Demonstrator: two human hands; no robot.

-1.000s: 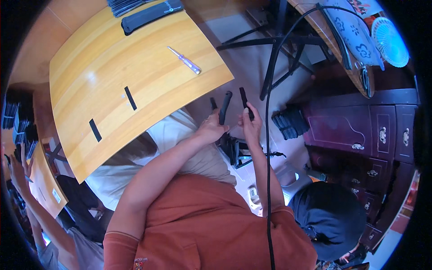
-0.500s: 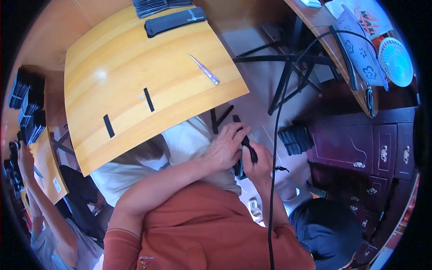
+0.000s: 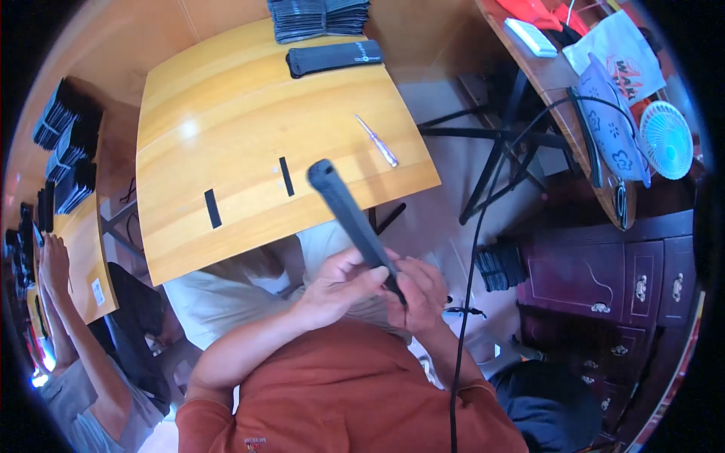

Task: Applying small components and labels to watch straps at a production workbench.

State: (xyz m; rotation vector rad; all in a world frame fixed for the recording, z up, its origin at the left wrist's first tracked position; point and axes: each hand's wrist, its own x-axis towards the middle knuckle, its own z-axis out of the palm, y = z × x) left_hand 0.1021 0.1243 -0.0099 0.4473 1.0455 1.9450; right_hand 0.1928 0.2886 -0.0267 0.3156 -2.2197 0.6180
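Note:
A long, narrow black fabric pouch (image 3: 347,210) slants up and left from my hands, its far end over the front edge of the wooden table (image 3: 249,128). Closed on its lower part, my left hand (image 3: 332,293) presses the thumb along its surface. My right hand (image 3: 420,294) grips the bottom end, its fingers partly hidden. Two short black strips, one at the left (image 3: 213,208) and one nearer the middle (image 3: 286,177), lie apart on the tabletop. Right of them rests a screwdriver (image 3: 377,142) with a clear purplish handle.
A flat dark pouch (image 3: 334,59) and a bundled stack of pouches (image 3: 319,20) lie at the table's back. A black cable (image 3: 477,249) hangs down on my right. A co-worker's hands (image 3: 55,264) are at a side table on the left. Dark red cabinets (image 3: 574,275) stand right.
The black pouch, bunched low between my hands before, now stretches out long and points up over the table edge. Both hands have shifted their grip, and the view has moved slightly.

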